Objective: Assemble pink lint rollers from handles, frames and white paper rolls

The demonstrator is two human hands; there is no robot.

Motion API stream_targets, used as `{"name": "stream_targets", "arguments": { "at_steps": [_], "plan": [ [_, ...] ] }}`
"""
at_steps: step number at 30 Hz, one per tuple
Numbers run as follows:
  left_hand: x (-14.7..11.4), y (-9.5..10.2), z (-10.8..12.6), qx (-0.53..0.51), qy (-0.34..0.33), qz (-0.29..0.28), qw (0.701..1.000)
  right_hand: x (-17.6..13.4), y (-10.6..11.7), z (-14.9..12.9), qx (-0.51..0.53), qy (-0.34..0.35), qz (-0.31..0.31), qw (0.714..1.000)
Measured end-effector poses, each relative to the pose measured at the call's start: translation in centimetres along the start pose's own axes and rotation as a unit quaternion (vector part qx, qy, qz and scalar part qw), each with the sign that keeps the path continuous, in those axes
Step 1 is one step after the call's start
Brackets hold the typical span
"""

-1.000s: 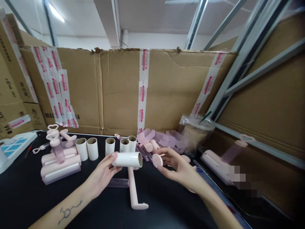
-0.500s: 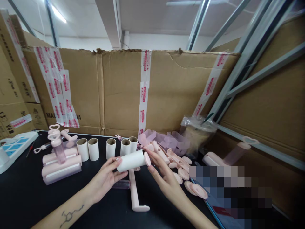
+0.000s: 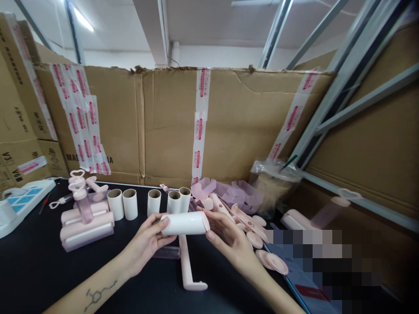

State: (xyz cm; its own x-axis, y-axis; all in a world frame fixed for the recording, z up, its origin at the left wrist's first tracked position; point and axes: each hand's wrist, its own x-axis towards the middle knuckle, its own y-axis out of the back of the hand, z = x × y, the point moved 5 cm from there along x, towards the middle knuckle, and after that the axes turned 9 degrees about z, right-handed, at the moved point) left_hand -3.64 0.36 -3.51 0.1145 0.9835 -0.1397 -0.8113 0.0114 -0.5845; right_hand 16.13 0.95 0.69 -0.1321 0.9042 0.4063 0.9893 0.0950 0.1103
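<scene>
My left hand [image 3: 151, 237] grips one end of a white sticky lint roll [image 3: 183, 223], held sideways above the black table. At its other end sits a round pink end cap [image 3: 205, 221], which the fingertips of my right hand [image 3: 231, 237] hold against the roll's opening. How deep the cap goes in is hidden. Below the roll lies a pink L-shaped roller handle [image 3: 187, 266], beside a clear purplish tube [image 3: 168, 252] partly covered by my left hand. Several more white rolls [image 3: 130, 205] stand upright behind my hands.
Assembled pink lint rollers [image 3: 87, 233] are at the left. Loose pink caps [image 3: 276, 263] and purple covers [image 3: 244, 195] lie right of centre, near a plastic bag [image 3: 273, 187]. A blue-edged phone-like slab [image 3: 294, 279] is at right. A cardboard wall [image 3: 166, 122] closes the back.
The pink cap has gone from tilted at the roll's edge to flush over its end. The roll has turned nearly level. My right hand moved slightly along with the cap.
</scene>
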Motion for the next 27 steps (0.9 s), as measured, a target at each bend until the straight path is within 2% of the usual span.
{"name": "stream_targets", "arguments": {
  "at_steps": [3, 8, 14, 19, 24, 27],
  "plan": [
    [0.1, 0.2, 0.1, 0.002, -0.005, 0.012, 1.000, 0.2, 0.2, 0.2, -0.008, -0.019, 0.014, 1.000],
    [0.2, 0.4, -0.2, 0.013, -0.002, 0.014, 1.000, 0.3, -0.1, 1.3, 0.039, -0.063, 0.002, 0.997],
    [0.1, 0.2, -0.8, 0.012, 0.023, 0.001, 1.000, 0.0, -0.1, 1.9, -0.040, 0.013, 0.033, 0.999],
    [0.2, 0.3, -0.1, 0.054, -0.027, 0.025, 0.998, -0.2, -0.4, 1.4, -0.131, 0.051, 0.012, 0.990],
    [0.0, -0.4, 0.5, 0.155, -0.085, 0.006, 0.984, 0.2, -0.3, 1.4, -0.009, -0.039, -0.027, 0.999],
    [-0.3, -0.5, 1.4, 0.234, -0.137, -0.045, 0.961, 0.4, -0.3, 1.3, 0.079, -0.114, -0.027, 0.990]
  ]
}}
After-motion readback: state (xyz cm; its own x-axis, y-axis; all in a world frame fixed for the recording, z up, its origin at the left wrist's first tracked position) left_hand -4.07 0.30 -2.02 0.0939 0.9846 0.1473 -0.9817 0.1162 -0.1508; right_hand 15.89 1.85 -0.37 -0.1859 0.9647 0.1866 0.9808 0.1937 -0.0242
